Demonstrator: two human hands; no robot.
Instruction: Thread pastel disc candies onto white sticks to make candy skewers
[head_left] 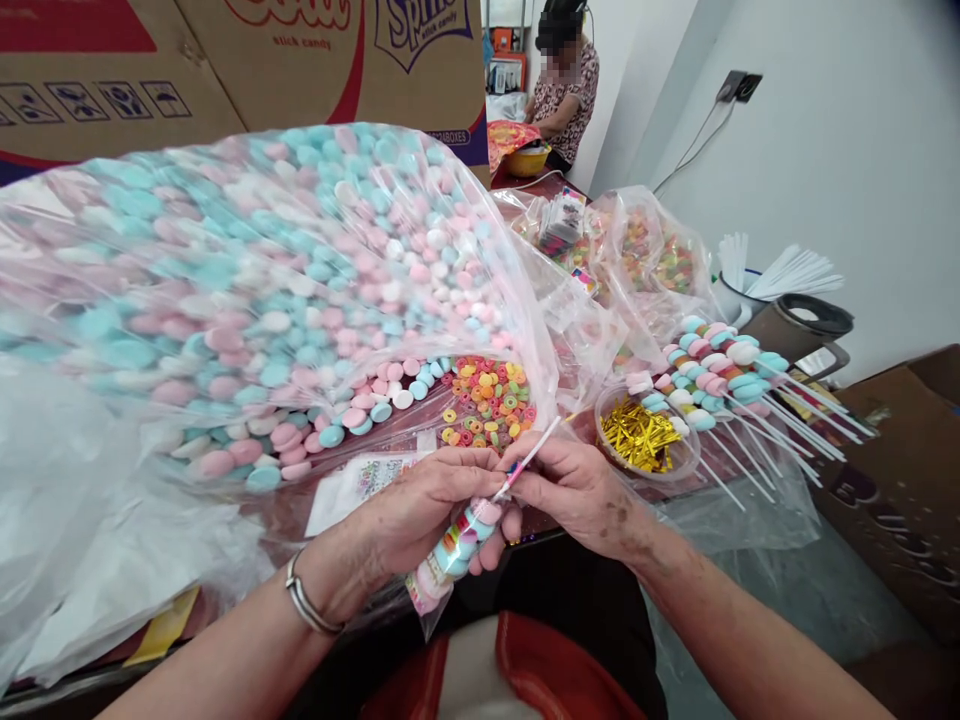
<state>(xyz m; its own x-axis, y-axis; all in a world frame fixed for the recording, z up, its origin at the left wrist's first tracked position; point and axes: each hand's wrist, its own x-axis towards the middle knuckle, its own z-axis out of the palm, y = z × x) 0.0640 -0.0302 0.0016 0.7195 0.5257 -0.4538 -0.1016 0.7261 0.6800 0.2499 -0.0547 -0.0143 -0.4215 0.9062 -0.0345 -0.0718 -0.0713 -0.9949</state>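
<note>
A marshmallow skewer in a clear printed bag is gripped at its neck by my left hand, stick pointing up and right. Pink, white and blue pieces show through the plastic. At the gathered bag mouth, the fingers of my right hand are pinched around the white stick; whether a tie sits between them is hidden. Just right of that hand stands a clear tub of gold twist ties. Beyond both hands lie ring-shaped gummies. Flat printed bags rest behind my left wrist.
A huge clear bag of pink, blue and white marshmallows fills the left. Unwrapped marshmallow skewers are piled right, near a dark mug and white sticks. Cartons stand behind; a person sits farther back.
</note>
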